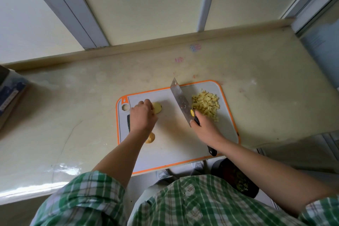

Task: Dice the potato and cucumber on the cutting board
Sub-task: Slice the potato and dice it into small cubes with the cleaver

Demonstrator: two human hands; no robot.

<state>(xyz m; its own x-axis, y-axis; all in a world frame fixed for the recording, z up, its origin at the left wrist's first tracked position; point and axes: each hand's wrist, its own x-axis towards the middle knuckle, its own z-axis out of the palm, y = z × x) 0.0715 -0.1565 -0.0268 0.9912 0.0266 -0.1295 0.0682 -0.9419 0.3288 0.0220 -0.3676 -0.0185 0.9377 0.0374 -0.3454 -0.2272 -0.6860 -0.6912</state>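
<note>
I am partway through the potato. A pile of dice (pixel 206 106) sits at the far right corner of the board (pixel 174 148), and two pieces are not yet cut. My left hand (pixel 142 115) has its fingers curled over one chunk (pixel 157 108) at the board's left half, pinning it down. A second chunk (pixel 150 137) lies on the board nearer to me, just beside my left wrist. My right hand (pixel 205 128) is wrapped tight round the handle of the knife (pixel 180 101). The blade stands over the middle of the board, tip toward its far edge, between the chunk and the dice, apart from both.

Next, as I judge it, I bring the blade over to the held chunk, tuck my fingertips back, slice it, then cross-cut the slices. The blade is close to the dice, so a careless swing could scatter them.

I see no cucumber on the board or on the worktop (pixel 73 97) around it; that half seems not yet begun. A dark thing (pixel 128 121) lies along the board's left edge, partly under my left hand; I cannot tell what it is. Below the board's near edge stands a dark bin (pixel 236 178) with scraps. Nothing blocks the cut itself.
</note>
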